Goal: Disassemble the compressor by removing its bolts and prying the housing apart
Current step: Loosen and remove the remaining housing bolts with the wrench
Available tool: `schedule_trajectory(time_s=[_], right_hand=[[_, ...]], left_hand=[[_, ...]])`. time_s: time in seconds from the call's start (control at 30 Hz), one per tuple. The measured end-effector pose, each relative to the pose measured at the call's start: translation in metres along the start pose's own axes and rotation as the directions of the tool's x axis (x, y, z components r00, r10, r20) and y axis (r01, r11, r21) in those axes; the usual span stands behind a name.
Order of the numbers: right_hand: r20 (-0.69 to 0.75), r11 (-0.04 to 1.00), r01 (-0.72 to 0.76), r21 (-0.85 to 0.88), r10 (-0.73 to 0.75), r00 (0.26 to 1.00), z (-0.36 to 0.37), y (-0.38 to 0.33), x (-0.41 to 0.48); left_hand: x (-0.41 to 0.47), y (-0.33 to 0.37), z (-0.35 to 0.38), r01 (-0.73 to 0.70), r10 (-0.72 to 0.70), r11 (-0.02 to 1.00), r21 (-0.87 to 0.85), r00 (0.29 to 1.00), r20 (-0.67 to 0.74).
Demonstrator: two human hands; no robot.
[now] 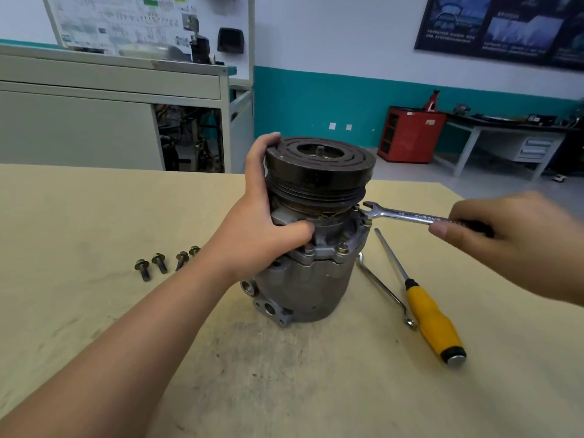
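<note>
— Where is the compressor (306, 282) kept?

— It is stood upright on the table (94, 222), pulley (319, 165) uppermost, directly under the left hand (268, 222), so that its flange bolts are left reachable all round.

— How is it steadied?

— It is gripped by the left hand: fingers (271, 137) are hooked over the pulley rim and the thumb is pressed against the body below. Turning under the tool is probably meant to be resisted that way.

— And the right hand (505, 235)?

— The combination wrench (407, 216) is pinched near its far end, presumably so that leverage is gained. Its open jaw is set at a flange bolt (366, 221) on the side nearest that hand; whether it is fully seated cannot be told.

— What is laid by?

— A yellow-handled screwdriver (433, 317) and a second wrench (382, 289) are laid below the right hand, just beside the compressor, likely kept ready for prying.

— The bolts?

— Four removed bolts (159, 260) are lined up beyond the left forearm, well apart from the work. Two seated bolts (342, 248) are seen in the flange just below the left thumb, so unbolting is judged only partly done.
</note>
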State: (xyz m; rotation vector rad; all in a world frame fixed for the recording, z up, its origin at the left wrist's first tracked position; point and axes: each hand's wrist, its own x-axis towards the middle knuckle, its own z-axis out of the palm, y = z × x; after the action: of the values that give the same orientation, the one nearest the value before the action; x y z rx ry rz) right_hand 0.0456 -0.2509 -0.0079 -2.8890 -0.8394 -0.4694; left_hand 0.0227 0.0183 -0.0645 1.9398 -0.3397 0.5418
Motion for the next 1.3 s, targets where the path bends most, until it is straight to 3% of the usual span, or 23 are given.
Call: schedule_trajectory(time_s=[0.27,0.67,0.9,1.3], right_hand=[[0.055,0.966,-0.253,-0.049,0.256,0.965,0.013,-0.023,-0.019],[0.157,0.929,-0.34,-0.147,0.361,0.919,0.007,-0.044,-0.021],[0.15,0.912,-0.409,-0.037,0.409,0.9,0.006,-0.045,-0.024],[0.179,0.912,-0.403,-0.075,0.41,0.895,0.005,-0.049,-0.015]], left_hand=[[0.0,0.002,-0.002,-0.005,0.005,1.0,0.003,1.0,0.003],[0.0,-0.001,-0.004,-0.011,0.011,1.0,0.006,1.0,0.011],[0.001,-0.003,-0.003,-0.014,0.014,1.0,0.019,1.0,0.003],[0.0,-0.002,-0.002,-0.018,0.018,1.0,-0.009,1.0,0.004]])
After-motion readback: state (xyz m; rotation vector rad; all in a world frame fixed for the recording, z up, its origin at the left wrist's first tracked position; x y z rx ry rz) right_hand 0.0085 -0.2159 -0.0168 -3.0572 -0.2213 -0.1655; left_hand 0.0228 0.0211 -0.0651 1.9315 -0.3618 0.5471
